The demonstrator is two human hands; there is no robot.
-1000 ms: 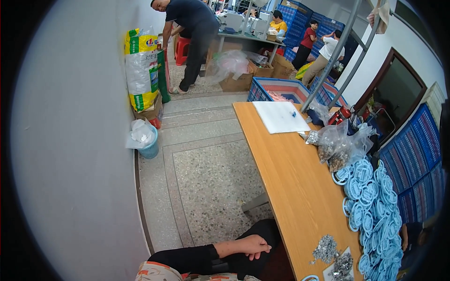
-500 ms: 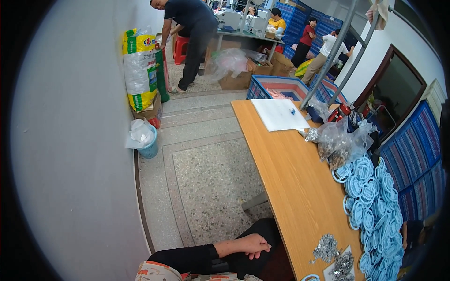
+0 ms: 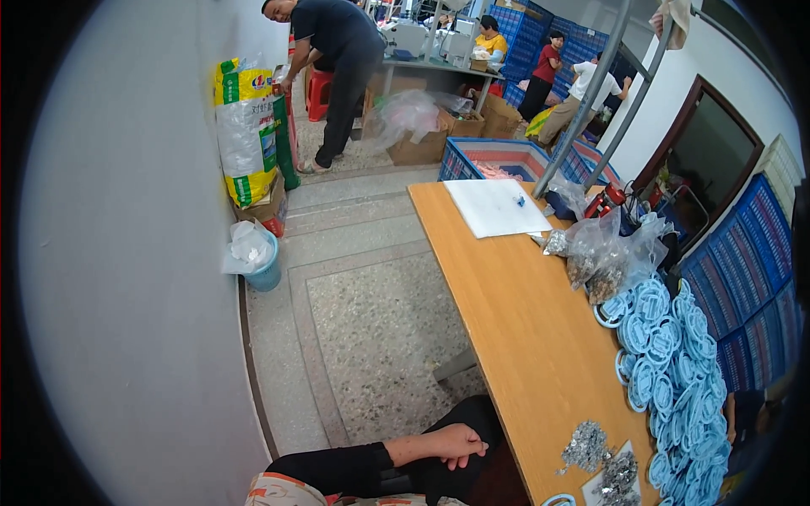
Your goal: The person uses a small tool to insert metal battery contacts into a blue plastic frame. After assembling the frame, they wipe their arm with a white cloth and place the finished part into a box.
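Note:
My left hand (image 3: 460,444) rests over my dark-trousered thigh, close to the table's near left edge. Its fingers are loosely curled in, and nothing shows in them. A black sleeve covers the forearm behind it. My right hand is out of the picture. On the wooden table (image 3: 506,337), nearest to me, lie a heap of small silvery metal pieces (image 3: 585,445) and a second heap (image 3: 620,477) on a white sheet. Beside them a long pile of light-blue plastic rings (image 3: 675,379) runs along the right side.
Farther along the table are clear bags of small parts (image 3: 603,257), a red tool (image 3: 606,201) and a white board (image 3: 494,208). A blue bin (image 3: 263,274) and a yellow-white sack (image 3: 246,126) stand by the wall. A person in dark clothes (image 3: 337,51) bends nearby; others work behind.
The view has shifted slightly, moving the scene a little to the left. My left hand stays in the same place with its fingers curled.

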